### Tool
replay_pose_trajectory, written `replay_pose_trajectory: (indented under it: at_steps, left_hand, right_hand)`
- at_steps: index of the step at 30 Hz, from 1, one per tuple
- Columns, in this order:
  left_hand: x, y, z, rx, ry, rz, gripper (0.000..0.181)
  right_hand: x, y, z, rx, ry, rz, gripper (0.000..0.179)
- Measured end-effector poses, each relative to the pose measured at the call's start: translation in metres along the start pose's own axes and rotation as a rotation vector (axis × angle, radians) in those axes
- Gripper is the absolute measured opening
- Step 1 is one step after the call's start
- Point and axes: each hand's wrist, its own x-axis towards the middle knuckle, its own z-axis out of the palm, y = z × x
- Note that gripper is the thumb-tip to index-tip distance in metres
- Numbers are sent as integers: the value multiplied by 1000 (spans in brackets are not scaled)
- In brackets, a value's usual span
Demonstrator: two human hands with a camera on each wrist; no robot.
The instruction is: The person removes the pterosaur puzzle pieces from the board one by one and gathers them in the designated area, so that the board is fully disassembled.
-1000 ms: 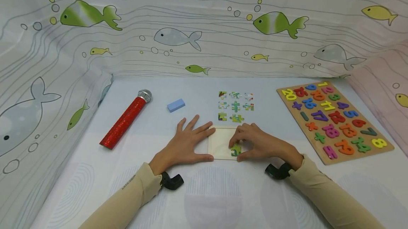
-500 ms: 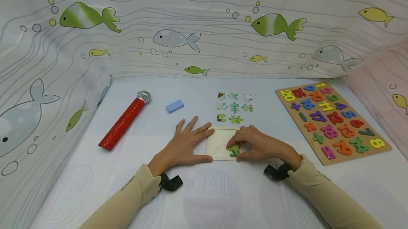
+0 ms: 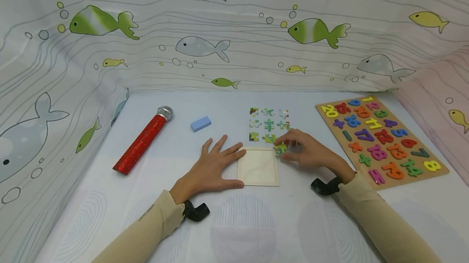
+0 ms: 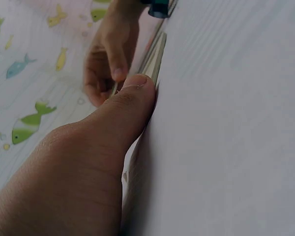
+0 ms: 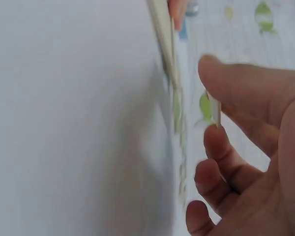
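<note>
A pale wooden puzzle tray (image 3: 257, 167) lies on the table with nothing in its recess. My left hand (image 3: 209, 167) rests with fingers spread, its fingertips and thumb touching the tray's left edge. Between thumb and fingertips my right hand (image 3: 311, 151) pinches a green jigsaw piece (image 3: 280, 149), held raised by the tray's upper right corner. In the right wrist view that jigsaw piece (image 5: 215, 109) shows edge-on, off the table. Behind the tray several loose jigsaw pieces (image 3: 269, 124) lie in rows; the right fingers are close to the nearest row.
To the right lies a wooden number board (image 3: 382, 141) with coloured numerals. A blue block (image 3: 200, 123) and a red microphone (image 3: 143, 141) with a silver head lie to the left. A fish-patterned cloth (image 3: 256, 31) rises behind the table.
My right hand has lifted the green jigsaw piece out of the tray and carried it up and to the right. The left hand stays in place at the tray.
</note>
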Motion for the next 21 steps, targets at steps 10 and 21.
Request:
replay_pose_trajectory:
  at_steps: [10,21]
  left_hand:
    - [0,0,0,-3,26,26,92]
    - [0,0,1,-15,27,40,91]
  right_hand:
    - [4,26,-5,-70,120,145,37]
    - [9,35,1,-84,151,177,39]
